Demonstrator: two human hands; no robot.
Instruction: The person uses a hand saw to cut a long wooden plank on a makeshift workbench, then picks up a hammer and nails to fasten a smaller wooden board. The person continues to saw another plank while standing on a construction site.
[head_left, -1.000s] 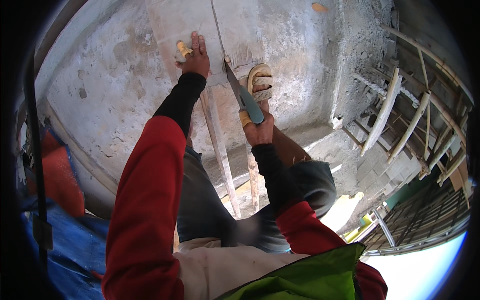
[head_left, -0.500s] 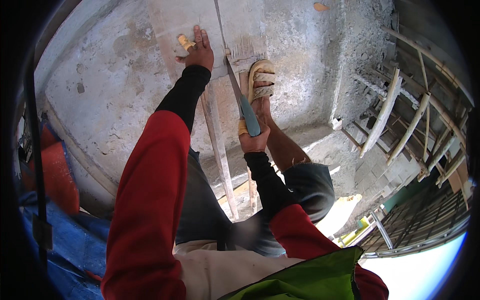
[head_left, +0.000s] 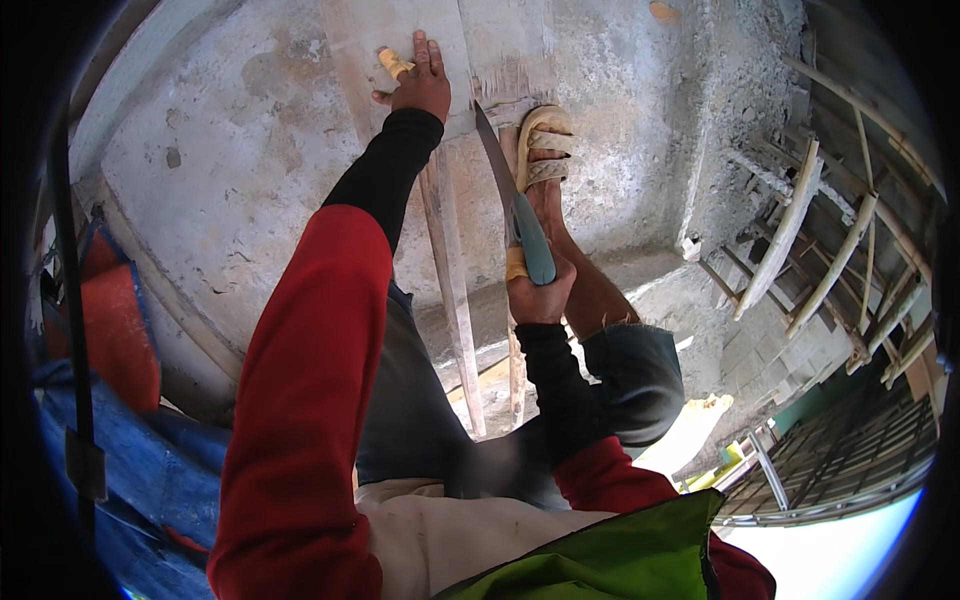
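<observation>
On the left, a black strap (head_left: 72, 300) hung before an orange sheet (head_left: 118, 325) and a blue tarp (head_left: 160, 470). On the right, rough poles (head_left: 783, 235) crisscrossed near a dark grille (head_left: 850, 455).

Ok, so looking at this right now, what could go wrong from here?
The saw might slip sideways and cut the foot: the blade is beside the strappy sandal, which leaves skin bare.

The left hand lies on the board close to the saw's tip, so a jump that way could catch it.

The right hand alone grips the saw, so the blade could twist or wander.
</observation>
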